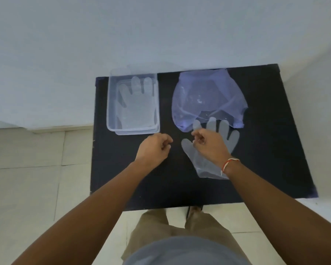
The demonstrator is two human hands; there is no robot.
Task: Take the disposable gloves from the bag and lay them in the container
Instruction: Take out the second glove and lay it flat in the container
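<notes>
Glove (225,134) on table, another in container (111,104) — hands apart

Head-worn view, steeply downward over black table (256,150)

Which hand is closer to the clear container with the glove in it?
The left hand, curled just below the container's near edge. The right hand is farther right, over the loose glove by the bag.

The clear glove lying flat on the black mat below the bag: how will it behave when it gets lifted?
The glove is see-through film lying flat on the mat, so it is probably very light and will likely droop limp from a pinch. Lying so flat, its edge may be hard to catch. The right hand is above it.
</notes>
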